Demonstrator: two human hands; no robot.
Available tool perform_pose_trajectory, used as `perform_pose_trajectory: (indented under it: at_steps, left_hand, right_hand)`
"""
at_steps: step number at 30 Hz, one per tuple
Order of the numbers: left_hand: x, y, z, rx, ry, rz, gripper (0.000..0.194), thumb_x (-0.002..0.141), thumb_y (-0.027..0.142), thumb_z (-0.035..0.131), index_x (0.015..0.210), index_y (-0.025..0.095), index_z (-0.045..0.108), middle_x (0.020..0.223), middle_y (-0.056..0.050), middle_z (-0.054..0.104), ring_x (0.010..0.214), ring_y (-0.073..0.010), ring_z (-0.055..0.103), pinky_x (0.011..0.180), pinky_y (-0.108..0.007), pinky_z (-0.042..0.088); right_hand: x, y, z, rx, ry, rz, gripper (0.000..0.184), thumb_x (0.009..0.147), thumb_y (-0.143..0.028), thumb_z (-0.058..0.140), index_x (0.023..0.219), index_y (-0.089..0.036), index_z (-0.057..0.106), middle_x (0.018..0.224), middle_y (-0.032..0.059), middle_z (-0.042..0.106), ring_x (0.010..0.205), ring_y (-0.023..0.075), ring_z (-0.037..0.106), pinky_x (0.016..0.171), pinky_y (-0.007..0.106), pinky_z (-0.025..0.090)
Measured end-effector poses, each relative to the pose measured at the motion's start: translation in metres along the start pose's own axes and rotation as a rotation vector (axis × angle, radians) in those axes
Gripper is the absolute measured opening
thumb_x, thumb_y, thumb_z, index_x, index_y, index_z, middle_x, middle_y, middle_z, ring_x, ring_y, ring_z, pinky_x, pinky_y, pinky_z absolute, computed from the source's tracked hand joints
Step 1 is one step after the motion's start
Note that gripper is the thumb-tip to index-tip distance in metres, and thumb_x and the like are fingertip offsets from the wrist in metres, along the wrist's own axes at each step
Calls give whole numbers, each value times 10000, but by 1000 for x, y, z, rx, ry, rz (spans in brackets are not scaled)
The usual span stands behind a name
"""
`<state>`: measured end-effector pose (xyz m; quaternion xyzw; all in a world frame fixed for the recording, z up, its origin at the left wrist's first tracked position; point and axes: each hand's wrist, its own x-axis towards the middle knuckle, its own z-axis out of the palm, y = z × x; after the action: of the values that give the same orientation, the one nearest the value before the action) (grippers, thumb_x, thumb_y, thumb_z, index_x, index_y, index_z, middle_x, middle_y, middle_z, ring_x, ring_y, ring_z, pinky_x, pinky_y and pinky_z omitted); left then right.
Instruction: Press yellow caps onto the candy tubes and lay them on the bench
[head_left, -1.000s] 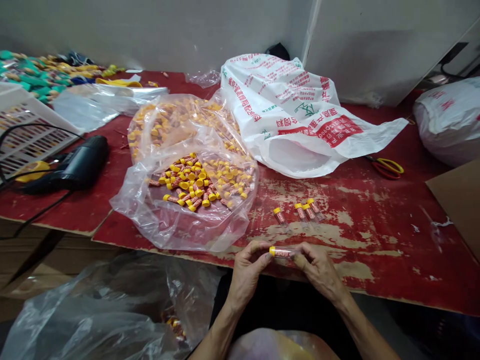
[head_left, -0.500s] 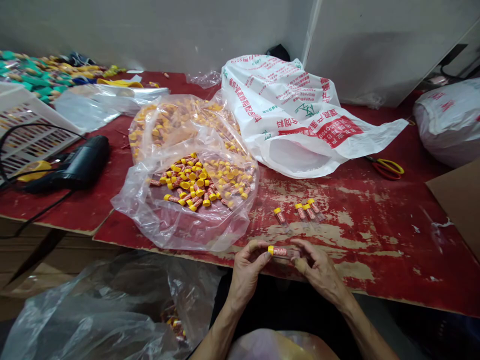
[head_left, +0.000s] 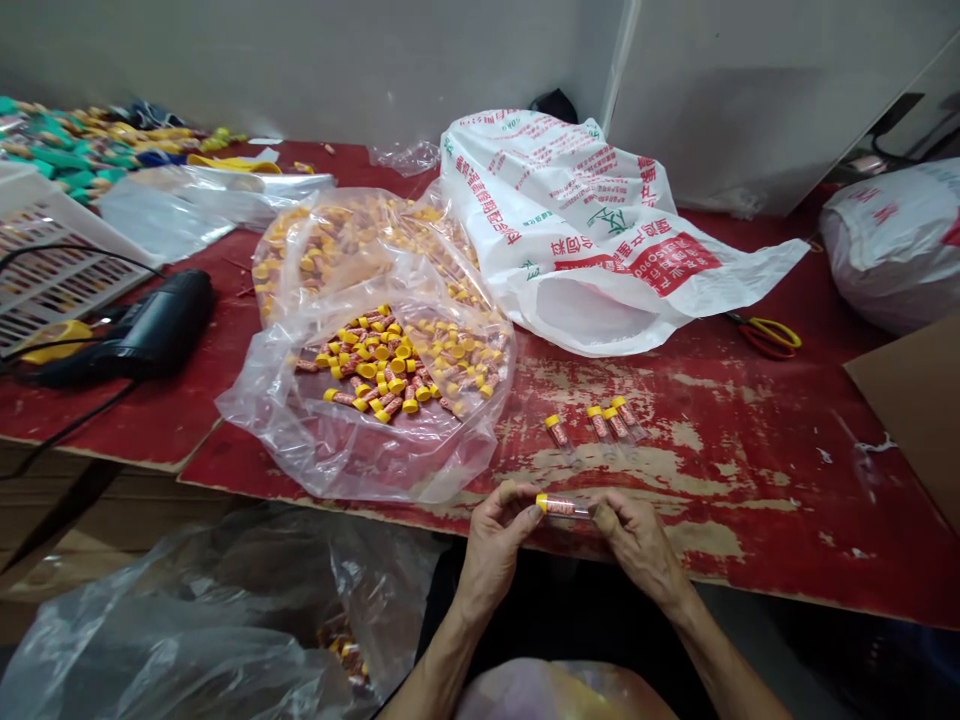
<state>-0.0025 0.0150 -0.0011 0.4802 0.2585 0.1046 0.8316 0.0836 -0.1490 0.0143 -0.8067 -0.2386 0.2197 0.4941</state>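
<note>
Between my two hands, near the table's front edge, lies a small yellow-capped tube (head_left: pixel 561 506) with a red-and-white patterned body and a clear right end. My left hand (head_left: pixel 501 525) grips it by the cap between thumb and fingers. At the other end, my right hand (head_left: pixel 628 530) pinches the clear part. Just beyond them, several similar yellow-capped tubes (head_left: pixel 559 435) with clear ends rest on the worn red table (head_left: pixel 720 480). To the left, an open clear plastic bag (head_left: pixel 300 440) holds a pile of small yellow-capped tubes (head_left: pixel 390 370).
A white printed sack (head_left: pixel 570 220) lies at the back, with pliers (head_left: pixel 772 337) to its right. On the left are a black heat gun (head_left: pixel 161 325) with a cord and a white basket (head_left: pixel 67 265). A cardboard flap (head_left: pixel 915 400) juts in at right.
My right hand's fingers have curled closer around the clear end, and the tube appears slightly turned. My left hand keeps its grip on the cap. The view has shifted a little.
</note>
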Motion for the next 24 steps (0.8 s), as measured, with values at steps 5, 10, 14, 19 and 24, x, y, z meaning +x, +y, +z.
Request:
perform_pose_trajectory:
  at_steps: [5, 10, 14, 19, 24]
  left_hand:
    - [1, 0, -2, 2, 4, 24, 196, 679, 262, 758, 847, 193, 686, 801, 12, 655, 734, -114, 579, 704, -209, 450]
    - [1, 0, -4, 12, -2, 21, 202, 679, 266, 759, 851, 187, 686, 796, 10, 649, 707, -111, 570, 689, -208, 447]
    - [1, -1, -3, -5, 8, 13, 210, 674, 264, 763, 849, 182, 682, 784, 11, 644, 691, -109, 564, 674, -206, 449]
    - [2, -4, -3, -2, -12, 13, 205, 686, 256, 759, 859, 179, 681, 808, 5, 649, 726, -110, 571, 694, -201, 449]
    - [4, -5, -4, -18, -10, 18, 196, 699, 252, 753, 870, 191, 677, 798, 19, 640, 700, -91, 557, 674, -182, 439]
  right_hand:
    - [-2, 2, 1, 17, 24, 33, 358, 867, -475, 490, 1022, -177, 613, 727, 3, 575, 592, 137, 500, 522, 225, 388]
    - [-1, 0, 1, -38, -1, -12, 412, 905, -479, 395, 717, -175, 601, 608, 0, 530, 563, 141, 489, 516, 236, 369]
    - [-2, -3, 0, -47, 22, -11, 351, 900, -457, 415, 881, -174, 623, 676, 7, 569, 610, 153, 520, 544, 239, 389]
    - [-1, -3, -2, -98, -22, -67, 336, 910, -442, 416, 815, -183, 608, 711, 9, 588, 638, 151, 525, 566, 238, 380]
    - [-1, 0, 0, -80, 3, -58, 315, 903, -431, 417, 947, -188, 612, 747, 13, 591, 641, 154, 528, 559, 237, 396]
